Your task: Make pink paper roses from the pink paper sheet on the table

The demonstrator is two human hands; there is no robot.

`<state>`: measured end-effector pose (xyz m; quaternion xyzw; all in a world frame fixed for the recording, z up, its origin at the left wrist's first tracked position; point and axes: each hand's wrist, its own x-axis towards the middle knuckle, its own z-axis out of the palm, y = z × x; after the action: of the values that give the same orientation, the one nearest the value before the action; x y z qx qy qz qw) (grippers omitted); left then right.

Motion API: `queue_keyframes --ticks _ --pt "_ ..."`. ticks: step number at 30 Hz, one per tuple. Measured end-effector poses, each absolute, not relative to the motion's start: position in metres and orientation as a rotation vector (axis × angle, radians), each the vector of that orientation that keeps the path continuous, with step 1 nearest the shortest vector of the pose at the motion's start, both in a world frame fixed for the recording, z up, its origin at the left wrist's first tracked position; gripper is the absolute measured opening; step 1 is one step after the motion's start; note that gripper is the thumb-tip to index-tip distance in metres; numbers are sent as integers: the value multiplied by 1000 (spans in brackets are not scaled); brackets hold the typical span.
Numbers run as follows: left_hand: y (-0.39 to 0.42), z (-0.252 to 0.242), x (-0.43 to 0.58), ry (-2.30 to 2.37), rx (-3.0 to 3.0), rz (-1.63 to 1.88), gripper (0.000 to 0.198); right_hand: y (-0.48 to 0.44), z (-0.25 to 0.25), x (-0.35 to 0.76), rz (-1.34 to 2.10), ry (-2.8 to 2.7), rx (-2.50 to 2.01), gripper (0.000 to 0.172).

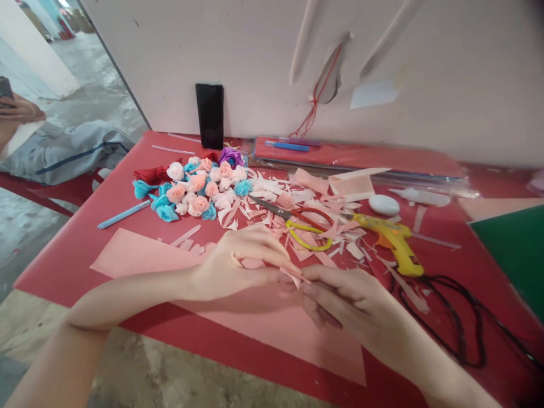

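Lower centre, the left hand and right hand pinch a strip, apparently shaping it; the next move likely calls for light pressure.

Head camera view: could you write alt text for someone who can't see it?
A person's left hand and right hand pinch a small pink paper piece above a red table. Beyond lie paper roses, paper scraps and scissors, with a yellow glue gun at right.
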<state>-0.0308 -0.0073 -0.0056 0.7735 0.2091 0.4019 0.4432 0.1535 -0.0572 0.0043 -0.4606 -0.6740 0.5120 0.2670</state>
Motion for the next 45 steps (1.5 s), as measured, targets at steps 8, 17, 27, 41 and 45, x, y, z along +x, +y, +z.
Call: queue_keyframes --ticks 8,17,27,41,45 --pt "-7 -7 -34 490 1891 936 15 -57 6 156 1455 -1848 -1211 20" --pt "-8 -9 -31 520 1798 940 8 -59 2 157 1402 -1872 -1284 16" --pt "-16 -10 -28 582 1670 958 6 -63 5 146 904 -1969 -1267 23" --pt "-16 -12 -29 615 1501 956 9 -64 1 148 823 -1985 -1219 23" --pt "-12 -12 -31 564 1656 997 10 -64 4 149 786 -2023 -1208 24"
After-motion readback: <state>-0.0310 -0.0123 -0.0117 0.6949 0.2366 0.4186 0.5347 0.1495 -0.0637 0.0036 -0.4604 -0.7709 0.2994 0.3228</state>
